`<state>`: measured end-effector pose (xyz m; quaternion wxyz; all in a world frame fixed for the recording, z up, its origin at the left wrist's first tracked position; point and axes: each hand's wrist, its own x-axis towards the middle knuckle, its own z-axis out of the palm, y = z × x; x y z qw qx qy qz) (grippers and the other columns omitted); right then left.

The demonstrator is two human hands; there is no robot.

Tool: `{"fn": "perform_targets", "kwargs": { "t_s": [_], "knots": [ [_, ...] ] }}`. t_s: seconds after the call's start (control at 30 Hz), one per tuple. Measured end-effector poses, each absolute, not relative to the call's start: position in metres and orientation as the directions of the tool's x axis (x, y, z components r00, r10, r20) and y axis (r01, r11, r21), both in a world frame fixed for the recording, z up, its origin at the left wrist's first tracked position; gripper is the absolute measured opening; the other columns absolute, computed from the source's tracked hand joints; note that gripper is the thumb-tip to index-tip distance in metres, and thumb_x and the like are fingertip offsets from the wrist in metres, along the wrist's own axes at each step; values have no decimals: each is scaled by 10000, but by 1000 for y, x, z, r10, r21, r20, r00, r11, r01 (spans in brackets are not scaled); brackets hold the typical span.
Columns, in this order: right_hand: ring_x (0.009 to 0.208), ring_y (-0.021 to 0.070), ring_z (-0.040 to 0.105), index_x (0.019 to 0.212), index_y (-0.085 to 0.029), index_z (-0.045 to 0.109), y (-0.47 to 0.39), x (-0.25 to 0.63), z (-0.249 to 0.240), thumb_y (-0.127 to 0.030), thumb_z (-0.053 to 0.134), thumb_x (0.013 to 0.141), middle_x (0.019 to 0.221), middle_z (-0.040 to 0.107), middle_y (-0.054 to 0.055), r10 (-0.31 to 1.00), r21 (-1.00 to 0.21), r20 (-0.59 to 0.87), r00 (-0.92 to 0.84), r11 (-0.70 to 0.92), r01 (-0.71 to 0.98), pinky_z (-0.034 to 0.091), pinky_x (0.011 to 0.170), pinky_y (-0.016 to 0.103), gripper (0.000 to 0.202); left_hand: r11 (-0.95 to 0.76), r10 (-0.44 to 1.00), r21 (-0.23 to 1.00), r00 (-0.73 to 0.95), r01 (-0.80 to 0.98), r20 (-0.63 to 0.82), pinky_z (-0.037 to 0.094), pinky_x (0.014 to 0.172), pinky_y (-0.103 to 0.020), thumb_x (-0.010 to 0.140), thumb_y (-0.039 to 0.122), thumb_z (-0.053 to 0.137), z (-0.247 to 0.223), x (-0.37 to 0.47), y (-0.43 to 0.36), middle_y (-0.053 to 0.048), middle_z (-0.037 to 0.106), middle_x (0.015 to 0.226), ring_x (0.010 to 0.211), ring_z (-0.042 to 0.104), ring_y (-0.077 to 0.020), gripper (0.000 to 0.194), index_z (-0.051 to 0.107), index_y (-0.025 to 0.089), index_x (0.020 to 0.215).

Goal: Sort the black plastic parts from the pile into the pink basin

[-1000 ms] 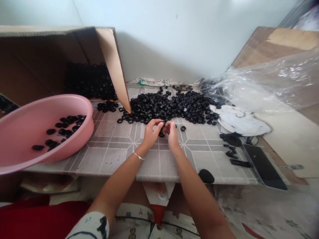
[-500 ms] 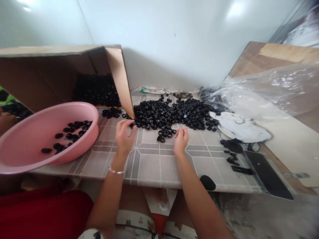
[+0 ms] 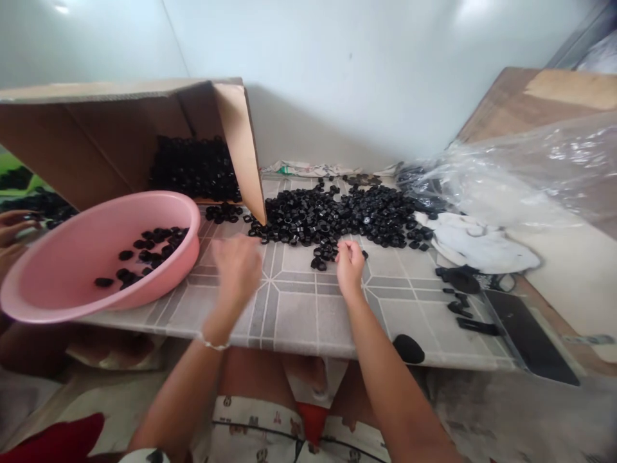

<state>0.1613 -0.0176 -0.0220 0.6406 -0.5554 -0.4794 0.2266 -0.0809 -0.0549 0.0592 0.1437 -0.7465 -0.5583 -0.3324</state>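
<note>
"How full is the pink basin (image 3: pixel 72 257) at ten o'clock?"
"Just some black pieces (image 3: pixel 150 256); far more black rings (image 3: pixel 308 215) lie heaped at twelve."
"Hands?"
"My right hand (image 3: pixel 350 265) curls closed beside them; my left hand (image 3: pixel 238 267), at eleven, blurs: open or closed, I can't tell."

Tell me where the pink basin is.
In the head view, the pink basin is at the left, in front of the open cardboard box.
</note>
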Motion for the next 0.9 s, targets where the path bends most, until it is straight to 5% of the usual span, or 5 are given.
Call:
{"fn": "perform_targets", "kwargs": {
  "t_s": [0.1,0.27,0.53,0.7,0.9],
  "knots": [
    [720,179,504,865,-201,511,-15,180,-21,-367,395,844,825,552,48,715,-898,428,553,264,353,414,695,313,203,-552,815,299,427,778,393,470,883,-369,813,209,596,33,-11,-49,-84,615,1128,1006,592,-227,300,583,213,1113],
    [864,241,511,832,-183,570,-8,223,-31,-223,368,765,865,574,107,610,-833,454,650,32,552,402,830,391,216,-454,891,469,396,758,223,487,765,-342,806,205,611,14,23,-17,-73,620,854,808,614,-216,33,611,178,787],
    [952,287,476,941,-204,704,-11,225,-42,-261,439,789,1011,617,128,746,-659,334,576,-252,709,359,822,436,311,-455,890,617,308,642,336,458,777,-318,836,198,521,-5,8,-4,-46,604,835,801,569,-174,88,561,185,759],
    [970,307,468,971,-200,693,-17,222,-38,-375,522,778,1028,615,128,765,-627,346,543,-243,740,363,819,441,312,-438,898,671,259,598,356,435,710,-286,820,166,510,0,16,-7,-26,555,772,736,532,-157,69,524,183,755],
    [955,276,490,1007,-185,669,6,217,-22,-216,425,819,1007,586,126,765,-586,464,445,-111,802,383,805,399,309,-503,858,672,223,543,462,432,724,-279,831,156,478,-1,20,-9,-32,549,839,763,519,-147,45,508,189,827]
  ]
}}
